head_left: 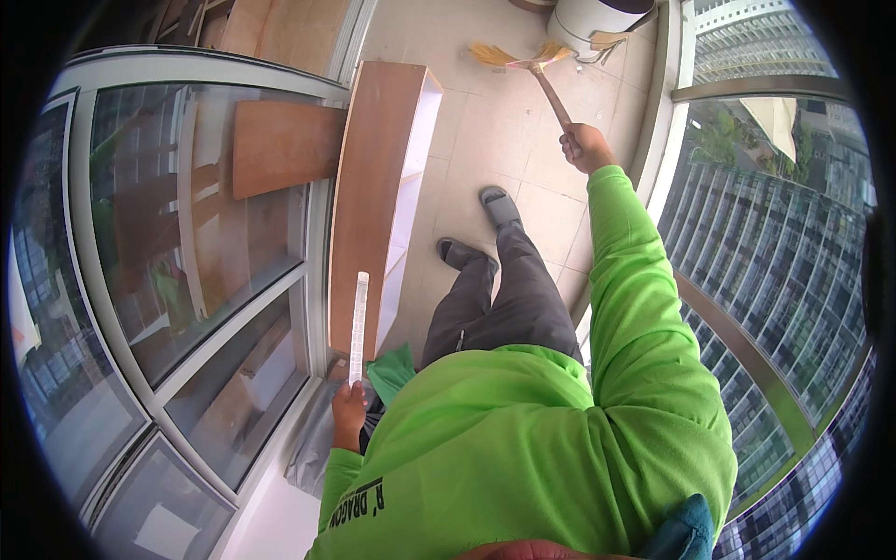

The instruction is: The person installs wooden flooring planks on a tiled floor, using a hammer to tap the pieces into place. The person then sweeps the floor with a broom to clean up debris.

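My right hand (pixel 586 147) is stretched forward and closed around the handle of a broom (pixel 553 98). The broom's yellow straw bristles rest on the tiled floor, spread out to the left. Low at my left side, my left hand (pixel 349 411) grips the lower end of a long, narrow white strip (pixel 359 317). That strip stands nearly upright in front of a brown wooden shelf unit. Faint marks run along it, but its exact kind is unclear.
The shelf unit (pixel 373 187) stands left of my legs, beside glazed door panels (pixel 201 215). A white bin (pixel 583 26) is at the far end. Windows (pixel 765 243) line the right. Green cloth (pixel 392 373) and clear plastic (pixel 313 457) lie near my left hand.
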{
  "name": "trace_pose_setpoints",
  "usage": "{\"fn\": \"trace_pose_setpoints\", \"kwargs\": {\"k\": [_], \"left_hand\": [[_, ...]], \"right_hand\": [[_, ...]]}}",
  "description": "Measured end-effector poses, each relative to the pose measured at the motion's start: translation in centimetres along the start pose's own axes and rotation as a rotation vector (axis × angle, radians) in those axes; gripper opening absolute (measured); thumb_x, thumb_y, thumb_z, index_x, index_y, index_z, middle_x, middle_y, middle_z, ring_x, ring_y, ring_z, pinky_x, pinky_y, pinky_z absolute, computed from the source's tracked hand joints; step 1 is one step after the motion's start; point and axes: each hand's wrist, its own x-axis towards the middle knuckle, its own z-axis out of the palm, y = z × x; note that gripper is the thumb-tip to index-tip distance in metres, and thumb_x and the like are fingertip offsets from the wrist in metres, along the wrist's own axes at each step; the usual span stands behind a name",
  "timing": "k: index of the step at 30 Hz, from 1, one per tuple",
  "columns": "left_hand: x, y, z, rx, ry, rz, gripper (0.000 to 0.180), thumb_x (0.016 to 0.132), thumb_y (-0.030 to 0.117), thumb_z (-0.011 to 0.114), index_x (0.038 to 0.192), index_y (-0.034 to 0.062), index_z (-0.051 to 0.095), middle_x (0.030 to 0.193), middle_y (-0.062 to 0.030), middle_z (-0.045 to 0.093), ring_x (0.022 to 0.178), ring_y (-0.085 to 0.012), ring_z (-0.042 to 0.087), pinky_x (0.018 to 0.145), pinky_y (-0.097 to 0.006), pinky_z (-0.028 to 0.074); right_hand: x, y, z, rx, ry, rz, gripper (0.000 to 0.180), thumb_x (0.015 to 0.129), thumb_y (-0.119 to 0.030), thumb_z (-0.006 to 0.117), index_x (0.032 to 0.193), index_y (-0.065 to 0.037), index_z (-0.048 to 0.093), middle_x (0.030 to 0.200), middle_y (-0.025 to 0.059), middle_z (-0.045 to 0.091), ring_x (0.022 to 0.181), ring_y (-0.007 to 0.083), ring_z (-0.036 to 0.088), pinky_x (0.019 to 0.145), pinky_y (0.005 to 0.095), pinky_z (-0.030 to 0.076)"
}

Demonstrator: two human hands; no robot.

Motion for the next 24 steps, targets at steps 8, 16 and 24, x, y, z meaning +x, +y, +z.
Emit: {"fn": "trace_pose_setpoints", "kwargs": {"k": [8,16,24], "left_hand": [[5.5,-0.1,2.6,-0.028,-0.052,0.048,0.033,0.098,0.028,0.056,0.082,-0.001,0.062,0.067,-0.0083,0.061,0.055,-0.0166,0.059,0.055,-0.033,0.048],[5.4,5.9,2.2,-0.002,-0.063,-0.014,0.032,0.097,0.027,0.059,0.081,-0.0008,0.061,0.068,-0.0083,0.062,0.056,-0.0147,0.058,0.052,-0.031,0.047],[0.1,11.3,2.9,0.12,0.094,-0.133,0.031,0.097,0.025,0.058,0.082,-0.0021,0.062,0.065,-0.0072,0.061,0.052,-0.0163,0.059,0.051,-0.033,0.048]], "right_hand": [[-17.1,3.9,-6.8,-0.081,0.105,-0.016,0.016,0.096,-0.017,0.057,0.098,-0.002,0.053,0.07,0.0066,0.052,0.053,0.0151,0.048,0.042,0.0286,0.035],[-13.8,1.0,-17.2,-0.792,0.281,0.45,0.019,0.092,-0.016,0.061,0.084,0.001,0.062,0.059,0.0055,0.054,0.045,0.0158,0.051,0.039,0.0323,0.038],[7.9,-3.4,-6.4,-0.811,0.04,0.26,0.016,0.09,-0.015,0.057,0.084,-0.001,0.056,0.058,0.0095,0.052,0.041,0.0218,0.047,0.039,0.0412,0.035]]}}
